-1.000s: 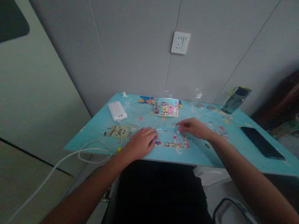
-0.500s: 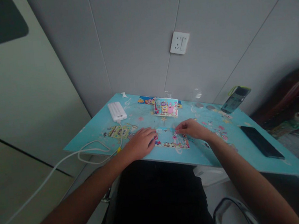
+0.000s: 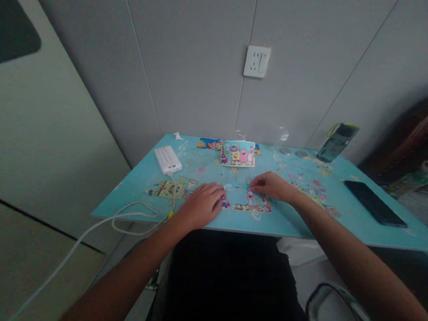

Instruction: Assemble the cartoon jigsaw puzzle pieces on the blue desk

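Observation:
A partly built cartoon jigsaw puzzle [image 3: 245, 202] lies near the front edge of a light-blue table [image 3: 141, 187]. My left hand [image 3: 202, 205] rests flat on the table at the puzzle's left edge, fingers stretched out and together. My right hand [image 3: 273, 186] sits over the puzzle's upper right part, its fingertips pinched on a small puzzle piece [image 3: 250, 194] that touches the puzzle. Loose puzzle pieces [image 3: 312, 189] are scattered to the right of my right hand. A printed reference picture [image 3: 237, 153] lies farther back.
A white power bank [image 3: 167, 159] with a cable [image 3: 128, 215] lies at the back left. A black phone [image 3: 374, 202] lies at the right, and a dark phone [image 3: 337, 141] leans on the wall. A wall socket [image 3: 256, 61] is above. A chair frame [image 3: 326, 306] shows below.
My right hand has slid a little left and down onto the puzzle with the small piece. My left hand has stayed in place.

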